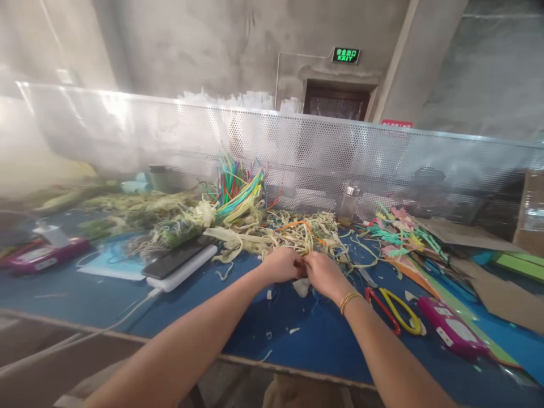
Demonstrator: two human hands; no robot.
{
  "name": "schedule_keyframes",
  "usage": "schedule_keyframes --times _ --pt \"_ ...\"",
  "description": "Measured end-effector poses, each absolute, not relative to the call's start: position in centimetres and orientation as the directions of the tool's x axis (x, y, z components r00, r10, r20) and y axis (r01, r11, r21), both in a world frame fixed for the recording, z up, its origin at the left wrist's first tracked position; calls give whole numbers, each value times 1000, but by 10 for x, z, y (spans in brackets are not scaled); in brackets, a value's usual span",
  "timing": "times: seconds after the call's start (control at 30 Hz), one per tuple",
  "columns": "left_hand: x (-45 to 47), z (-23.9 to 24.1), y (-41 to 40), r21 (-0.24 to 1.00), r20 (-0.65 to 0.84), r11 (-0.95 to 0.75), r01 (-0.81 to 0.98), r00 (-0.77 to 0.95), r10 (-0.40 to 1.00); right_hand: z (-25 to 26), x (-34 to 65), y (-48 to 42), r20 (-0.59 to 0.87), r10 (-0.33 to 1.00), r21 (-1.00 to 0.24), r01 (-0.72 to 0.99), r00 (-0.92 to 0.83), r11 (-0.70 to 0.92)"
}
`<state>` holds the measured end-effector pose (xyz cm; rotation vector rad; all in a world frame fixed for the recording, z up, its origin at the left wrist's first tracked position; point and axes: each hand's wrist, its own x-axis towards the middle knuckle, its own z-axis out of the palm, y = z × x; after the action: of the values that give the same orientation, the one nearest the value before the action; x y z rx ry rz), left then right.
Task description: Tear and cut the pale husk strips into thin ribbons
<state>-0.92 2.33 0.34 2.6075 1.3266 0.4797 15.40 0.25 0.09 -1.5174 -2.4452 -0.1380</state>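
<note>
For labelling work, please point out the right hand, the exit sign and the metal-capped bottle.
Right hand [326, 275]: head view, back of hand.
Exit sign [345, 55]: head view, lettering.
Metal-capped bottle [349, 203]: head view, body.

Strand heap [280, 236]: pale yellowish, dry-looking, tangled, ends curling; lies low and spread out, mostly left of metal-capped bottle [350, 202].

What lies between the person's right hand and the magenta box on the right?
Scissors with red and yellow handles, plus a pale scrap, lie between the right hand and the magenta box, in the head view.
</note>
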Motion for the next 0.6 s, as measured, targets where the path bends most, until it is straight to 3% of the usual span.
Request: schedule_keyframes --times 0.17,0.3,0.47,0.6 --pt "-37 48 39 245 81 -482 841 478 875 9 152 -4 406 821 -44 889 -401 456" --pt "-86 83 70 179 215 -320 930 281 935 17 148 -12 460 794 -73 874 -398 480" --pt "-154 77 117 345 415 34 938 -185 891 21 144 -17 467 780 -134 839 -416 528" --pt "-173 49 141 593 373 81 801 -363 854 21 141 -18 473 776 -174 819 -417 546"
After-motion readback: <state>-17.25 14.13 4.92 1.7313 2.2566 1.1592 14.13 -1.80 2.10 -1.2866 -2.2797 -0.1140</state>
